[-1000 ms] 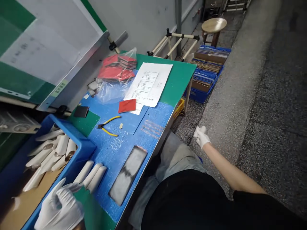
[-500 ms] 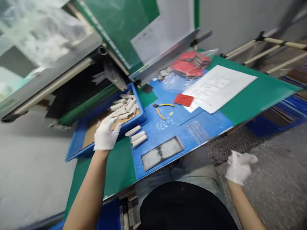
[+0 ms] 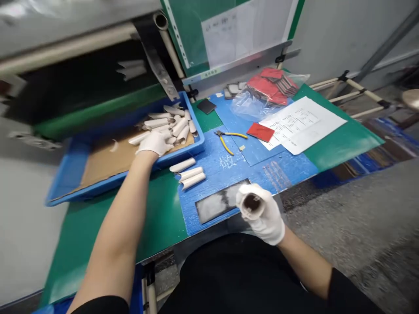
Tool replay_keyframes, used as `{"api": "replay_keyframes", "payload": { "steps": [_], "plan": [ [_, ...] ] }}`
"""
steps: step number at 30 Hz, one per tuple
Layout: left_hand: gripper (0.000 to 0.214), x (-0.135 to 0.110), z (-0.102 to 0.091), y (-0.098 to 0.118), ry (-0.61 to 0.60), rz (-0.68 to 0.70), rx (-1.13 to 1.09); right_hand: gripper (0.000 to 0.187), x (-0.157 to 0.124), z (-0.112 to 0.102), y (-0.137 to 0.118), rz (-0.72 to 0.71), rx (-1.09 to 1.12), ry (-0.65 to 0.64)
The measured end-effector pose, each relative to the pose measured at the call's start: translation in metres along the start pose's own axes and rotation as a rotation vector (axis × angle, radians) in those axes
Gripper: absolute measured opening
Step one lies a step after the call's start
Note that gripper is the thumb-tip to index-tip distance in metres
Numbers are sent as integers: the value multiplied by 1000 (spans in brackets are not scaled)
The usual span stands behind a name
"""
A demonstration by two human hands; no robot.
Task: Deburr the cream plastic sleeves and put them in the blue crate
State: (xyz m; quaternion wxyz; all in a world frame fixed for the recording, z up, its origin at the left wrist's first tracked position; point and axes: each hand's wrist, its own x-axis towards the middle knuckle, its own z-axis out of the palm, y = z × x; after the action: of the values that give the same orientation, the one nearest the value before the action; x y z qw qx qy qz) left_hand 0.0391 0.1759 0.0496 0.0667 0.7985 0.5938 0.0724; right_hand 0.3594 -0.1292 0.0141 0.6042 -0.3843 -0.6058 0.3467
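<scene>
Over blue tray (image 3: 98, 179), left hand (image 3: 155, 143) resting on pale tubes (image 3: 173, 126), grip unclear; right hand (image 3: 268, 222) clenching tube (image 3: 252, 206), looks light, stiff, hold by barrel.

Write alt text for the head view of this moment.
A gloved right hand holds a white tube end-on to the camera. A gloved left hand rests among tubes in a blue tray, and three more tubes lie on a blue mat.

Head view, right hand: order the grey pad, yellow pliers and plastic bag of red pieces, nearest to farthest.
From the right hand, holding a white tube:
1. Grey pad: immediately left, partly behind the hand.
2. Yellow-handled pliers: farther ahead, left.
3. Clear plastic bag of red pieces: farthest, at the far side.
</scene>
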Motion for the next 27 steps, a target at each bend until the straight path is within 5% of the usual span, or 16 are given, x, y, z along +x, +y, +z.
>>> {"api": "replay_keyframes", "payload": {
  "steps": [3,7,15,23,27],
  "plan": [
    [44,4,4,-8,-75,-83,45,48,8,20,-2,-134,-3,-63],
    [47,5,4,-8,-102,-125,58,46,5,33,-1,-111,-34,-54],
    [64,5,7,-8,-107,-257,-5,42,6,55,8,301,170,59],
    [75,0,2,-2,-113,-303,-49,39,1,69,12,349,228,98],
    [76,1,3,-3,-118,-338,-39,38,1,62,17,196,32,69]
  ]
}}
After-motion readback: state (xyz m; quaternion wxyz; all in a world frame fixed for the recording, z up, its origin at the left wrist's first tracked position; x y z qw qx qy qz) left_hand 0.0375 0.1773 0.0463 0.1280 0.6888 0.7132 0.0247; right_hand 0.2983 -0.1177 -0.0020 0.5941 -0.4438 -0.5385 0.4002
